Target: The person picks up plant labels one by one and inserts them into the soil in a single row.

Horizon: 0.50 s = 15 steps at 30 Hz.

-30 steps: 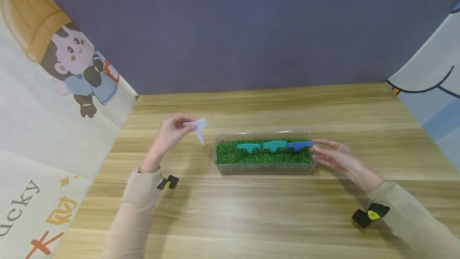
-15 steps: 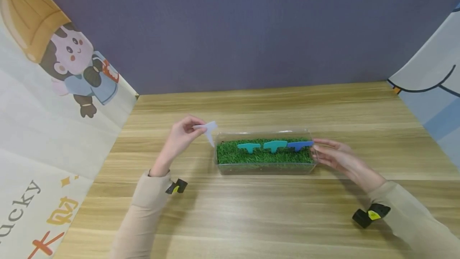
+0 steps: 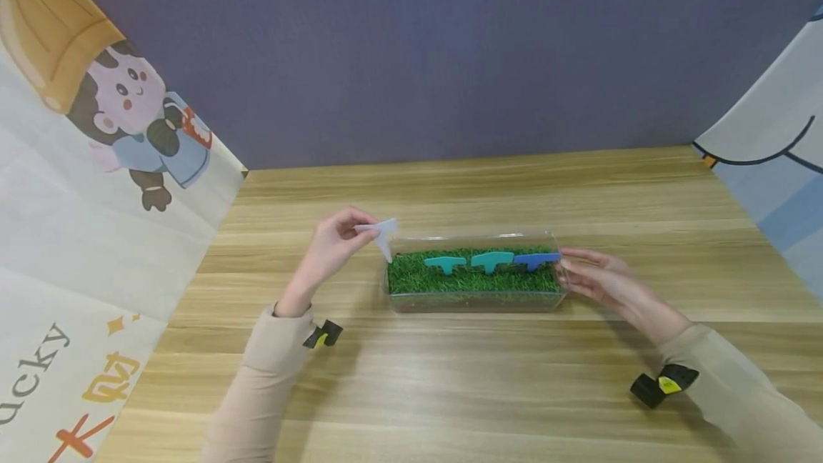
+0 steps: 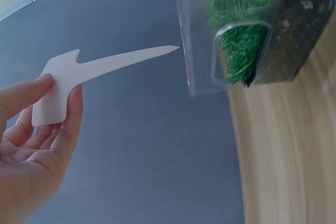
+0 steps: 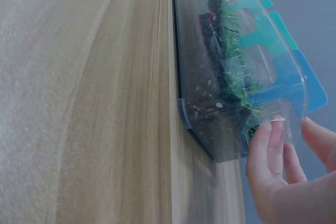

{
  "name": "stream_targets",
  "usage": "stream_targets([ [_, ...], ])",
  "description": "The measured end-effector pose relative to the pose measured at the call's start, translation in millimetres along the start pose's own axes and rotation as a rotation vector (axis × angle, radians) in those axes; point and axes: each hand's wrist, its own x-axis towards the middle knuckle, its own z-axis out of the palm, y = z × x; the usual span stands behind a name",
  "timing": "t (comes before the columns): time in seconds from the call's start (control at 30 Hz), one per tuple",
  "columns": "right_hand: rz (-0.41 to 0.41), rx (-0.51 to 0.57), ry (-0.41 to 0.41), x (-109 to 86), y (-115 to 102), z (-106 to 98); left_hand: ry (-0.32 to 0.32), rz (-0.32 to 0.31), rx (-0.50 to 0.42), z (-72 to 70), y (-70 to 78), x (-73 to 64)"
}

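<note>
My left hand [image 3: 336, 243] pinches a white T-shaped plant label [image 3: 386, 233] between thumb and fingers. Its pointed stem slants down over the left end of a clear plastic planter box [image 3: 476, 301]; in the left wrist view the tip [image 4: 173, 49] is right by the rim. Green artificial grass [image 3: 411, 277] fills the box above dark soil [image 5: 202, 90]. Two teal labels [image 3: 492, 261] and a blue label [image 3: 536, 260] stand upright in it. My right hand [image 3: 604, 281] touches the box's right end, fingers near the handle cutout and thumb at the rim.
The box stands on a wood-grain table [image 3: 450, 384]. A dark blue-grey panel [image 3: 437, 56] rises behind it. Printed cartoon sheets hang at the left [image 3: 128, 249] and right.
My left hand has carried the white label rightward, from beside the box to over its left end. The right hand has stayed at the right end.
</note>
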Motion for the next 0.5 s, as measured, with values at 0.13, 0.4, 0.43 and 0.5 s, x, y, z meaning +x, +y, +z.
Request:
stream_targets([
  [0.13,0.002,0.001,0.003,0.3,0,0,-0.033,-0.017,0.001,5.7,-2.1,1.2],
  [0.4,0.002,-0.010,0.006,0.0,0,0,-0.113,-0.031,-0.043,14.8,-8.8,2.0],
  [0.43,0.002,-0.012,0.007,0.1,0,0,-0.117,-0.031,-0.041,15.6,-9.5,1.9],
  [0.5,0.004,-0.013,0.008,0.1,0,0,-0.129,-0.032,-0.045,16.8,-10.6,1.6],
])
